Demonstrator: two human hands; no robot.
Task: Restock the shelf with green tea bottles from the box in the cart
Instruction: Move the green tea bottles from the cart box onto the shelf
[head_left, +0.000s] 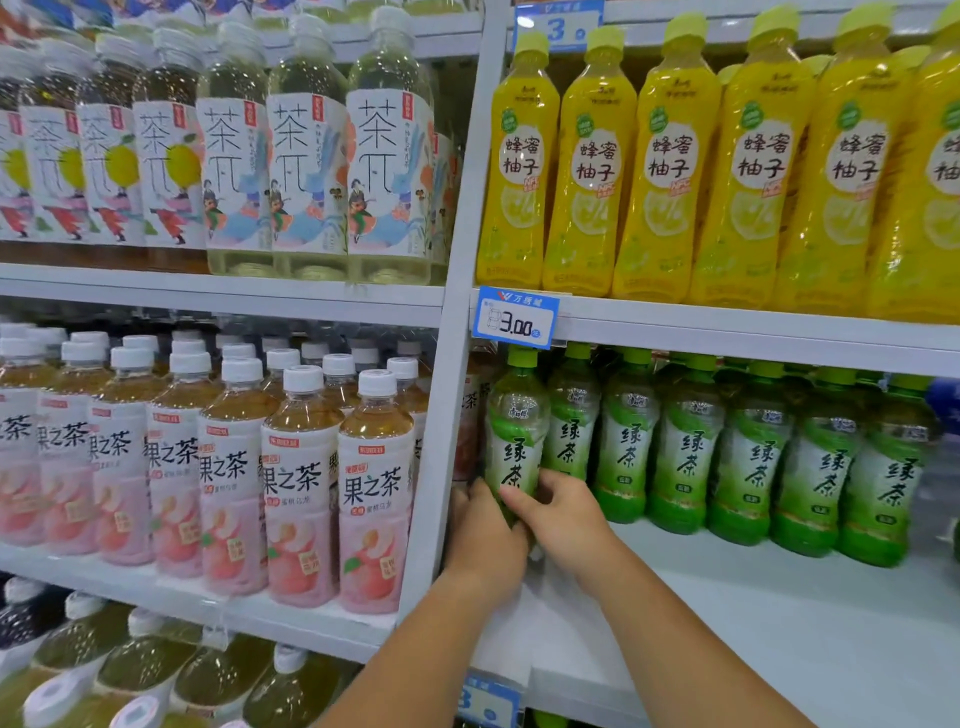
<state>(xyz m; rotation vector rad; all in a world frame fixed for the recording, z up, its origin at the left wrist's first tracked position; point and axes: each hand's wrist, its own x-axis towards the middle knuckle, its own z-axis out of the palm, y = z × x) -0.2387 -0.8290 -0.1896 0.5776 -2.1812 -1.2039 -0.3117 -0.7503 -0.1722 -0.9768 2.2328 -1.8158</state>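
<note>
Green tea bottle stands upright at the left end of the shelf's row, with its long axis vertical and its cap just under the price tag. Both hands grip its lower part. The left hand curls round the side nearest the post, and the right hand wraps the other side with its thumb laid across the label. The bottle therefore rises straight up from between the two hands, and neither is clearly nearer.

The hands hide the base, so I cannot tell whether it sits on the shelf. The bottle looks to be just beside its neighbour on the right, perhaps touching it.

The step in hand appears to be seating this bottle in the corner slot between post and row. The left hand has little room against the post, so letting go there calls for care. Bare shelf lies in front of the row, to the right of the hands. The box and cart are out of view.
</note>
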